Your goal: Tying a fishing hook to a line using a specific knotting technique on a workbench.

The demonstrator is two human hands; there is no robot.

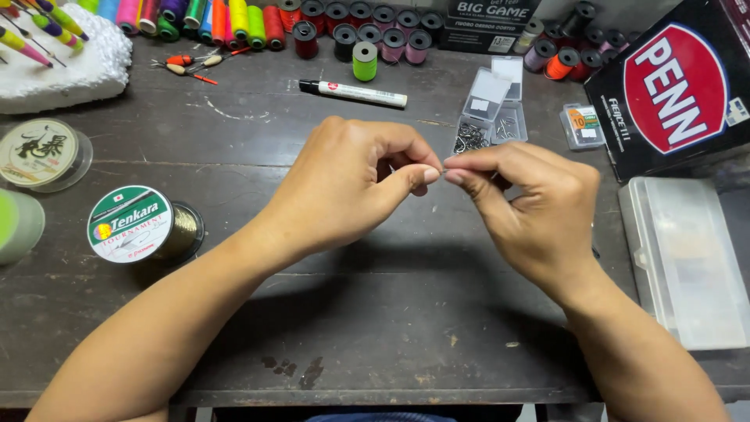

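The two hands meet at the centre of a dark wooden table (375, 328), worn and marked with small stains and pale scratches. The left hand (351, 184) and the right hand (531, 211) both have thumb and forefinger pinched narrow, the tips touching each other, and between them is a very small thing (444, 172); it is too small to tell what it is, maybe a fine hook or a thin line.

At 1 o'clock from the hands, just beside them, lies an open clear box of small hooks (491, 113). At 12 o'clock lies a white marker pen (355, 92), and behind it, along the far edge, stands a long row of thread spools (258, 19) in many colours, with one green spool (364, 60) a little forward. At 9 o'clock rests a spool of fishing line (141, 225) with a green and white label, and another flat spool (43, 152) at 10 o'clock. A white foam block (78, 66) holding coloured floats is at 11 o'clock. At 3 o'clock is a clear plastic case (687, 258), and a black box (672, 86) with a red oval at 2 o'clock.
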